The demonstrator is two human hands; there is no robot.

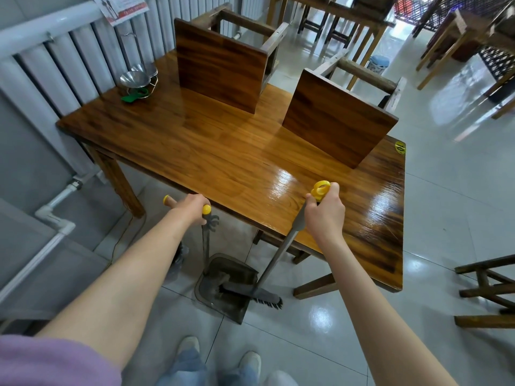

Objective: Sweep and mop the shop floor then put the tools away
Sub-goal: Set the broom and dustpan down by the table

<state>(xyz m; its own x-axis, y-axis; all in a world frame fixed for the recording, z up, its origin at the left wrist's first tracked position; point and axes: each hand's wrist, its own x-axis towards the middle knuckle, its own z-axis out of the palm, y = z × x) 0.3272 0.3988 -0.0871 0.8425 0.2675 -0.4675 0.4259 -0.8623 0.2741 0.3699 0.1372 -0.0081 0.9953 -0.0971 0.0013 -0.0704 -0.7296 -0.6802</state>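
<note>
My left hand is closed around the top of the dark dustpan's upright handle, which has a yellow knob. A second wooden handle with a yellow tip sticks out of the same fist to the left. The grey dustpan stands on the tiled floor in front of my feet. My right hand grips the grey broom handle just under its yellow ring end. The broom's bristle head rests at the dustpan's right edge, partly inside the pan.
A glossy wooden table stands right ahead with two stools tipped onto it and a metal bowl rack at its far left corner. A radiator and pipes run along the left. Another stool lies at the right.
</note>
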